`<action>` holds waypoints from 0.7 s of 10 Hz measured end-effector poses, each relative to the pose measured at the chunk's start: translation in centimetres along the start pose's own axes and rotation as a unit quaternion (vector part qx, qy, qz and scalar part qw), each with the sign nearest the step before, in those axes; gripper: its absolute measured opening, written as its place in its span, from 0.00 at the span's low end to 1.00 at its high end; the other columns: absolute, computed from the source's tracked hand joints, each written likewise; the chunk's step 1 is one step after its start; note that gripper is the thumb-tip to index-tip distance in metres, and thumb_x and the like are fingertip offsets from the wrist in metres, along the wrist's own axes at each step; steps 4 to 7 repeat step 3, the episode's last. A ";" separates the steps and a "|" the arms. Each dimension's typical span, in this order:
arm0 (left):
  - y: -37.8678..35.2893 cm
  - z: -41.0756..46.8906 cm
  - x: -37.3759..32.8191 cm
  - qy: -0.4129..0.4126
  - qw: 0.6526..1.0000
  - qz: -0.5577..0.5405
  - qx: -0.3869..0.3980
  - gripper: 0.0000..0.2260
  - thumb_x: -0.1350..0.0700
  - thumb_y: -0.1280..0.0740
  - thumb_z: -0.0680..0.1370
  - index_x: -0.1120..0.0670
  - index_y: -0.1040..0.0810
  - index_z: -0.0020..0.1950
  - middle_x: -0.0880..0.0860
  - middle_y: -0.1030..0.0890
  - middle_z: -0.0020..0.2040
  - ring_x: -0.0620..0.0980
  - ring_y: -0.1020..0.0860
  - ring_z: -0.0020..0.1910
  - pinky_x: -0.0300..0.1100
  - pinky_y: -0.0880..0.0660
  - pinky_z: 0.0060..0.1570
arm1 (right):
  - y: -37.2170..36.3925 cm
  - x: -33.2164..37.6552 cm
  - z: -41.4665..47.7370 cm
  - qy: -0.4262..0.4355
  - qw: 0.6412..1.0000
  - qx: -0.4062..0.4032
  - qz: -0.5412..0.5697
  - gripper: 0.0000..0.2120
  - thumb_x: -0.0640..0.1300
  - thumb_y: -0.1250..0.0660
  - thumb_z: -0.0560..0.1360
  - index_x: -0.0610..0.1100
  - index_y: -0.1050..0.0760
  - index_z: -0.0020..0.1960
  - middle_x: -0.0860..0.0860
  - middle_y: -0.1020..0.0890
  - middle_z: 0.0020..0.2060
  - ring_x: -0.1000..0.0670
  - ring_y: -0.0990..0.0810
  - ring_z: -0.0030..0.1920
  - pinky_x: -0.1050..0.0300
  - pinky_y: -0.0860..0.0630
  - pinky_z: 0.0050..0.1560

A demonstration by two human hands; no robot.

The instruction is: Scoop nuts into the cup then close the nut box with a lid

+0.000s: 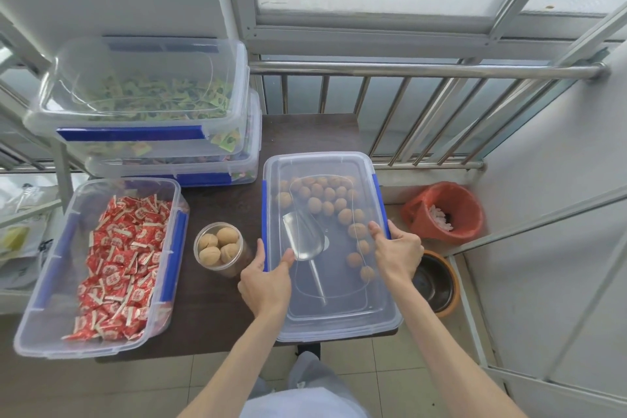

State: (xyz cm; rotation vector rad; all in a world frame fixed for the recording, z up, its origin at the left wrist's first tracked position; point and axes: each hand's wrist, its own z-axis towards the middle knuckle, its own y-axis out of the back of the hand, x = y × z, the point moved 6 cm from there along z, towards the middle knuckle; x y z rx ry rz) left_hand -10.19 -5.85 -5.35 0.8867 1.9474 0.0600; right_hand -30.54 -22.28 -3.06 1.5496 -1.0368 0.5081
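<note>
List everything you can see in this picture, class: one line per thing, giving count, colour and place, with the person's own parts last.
nut box: one, clear with blue clips, right part of the table, lid on.
lid: one, clear, lying on the nut box.
nuts: many, tan, inside the nut box.
scoop: one, silver, inside the nut box.
cup: one, clear, left of the nut box, holding nuts.
red sweets box: one, clear, open, left of the table.
stacked boxes: two, clear and blue, far left.
table: one, dark brown.
bin: one, orange-red, on the floor at right.
left hand: on the lid's left edge.
right hand: on the lid's right edge.
</note>
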 end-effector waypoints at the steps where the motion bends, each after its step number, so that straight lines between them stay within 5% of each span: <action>1: 0.0 0.3 0.0 -0.002 1.000 -0.012 -0.003 0.34 0.50 0.22 0.72 0.51 0.29 0.76 0.55 0.22 0.69 0.57 0.30 0.72 0.51 0.34 0.69 | -0.1 0.0 0.3 0.007 1.000 0.004 -0.005 0.20 0.51 0.26 0.73 0.40 0.17 0.59 0.42 0.12 0.48 0.43 0.14 0.48 0.46 0.19 0.53; 2: 0.2 0.4 -0.4 -0.033 0.999 0.012 0.038 0.36 0.50 0.22 0.72 0.53 0.32 0.77 0.54 0.23 0.71 0.57 0.28 0.73 0.54 0.32 0.72 | -0.1 0.7 -0.3 0.055 0.995 0.073 -0.041 0.11 0.53 0.30 0.76 0.47 0.15 0.49 0.46 0.13 0.39 0.43 0.15 0.42 0.43 0.19 0.48; 3: 0.9 -0.1 -2.2 -0.117 0.990 0.050 0.065 0.38 0.50 0.25 0.75 0.52 0.38 0.80 0.51 0.31 0.77 0.54 0.34 0.77 0.54 0.35 0.74 | 0.6 1.7 -0.1 0.054 0.988 0.116 -0.084 0.21 0.54 0.36 0.80 0.41 0.23 0.66 0.42 0.17 0.61 0.40 0.21 0.64 0.47 0.25 0.62; 7: 0.9 -0.1 -2.2 -0.117 0.990 0.050 0.065 0.38 0.50 0.25 0.75 0.52 0.38 0.80 0.51 0.31 0.77 0.54 0.34 0.77 0.54 0.35 0.74 | 0.6 1.7 -0.1 0.054 0.988 0.116 -0.084 0.21 0.54 0.36 0.80 0.41 0.23 0.66 0.42 0.17 0.61 0.40 0.21 0.64 0.47 0.25 0.62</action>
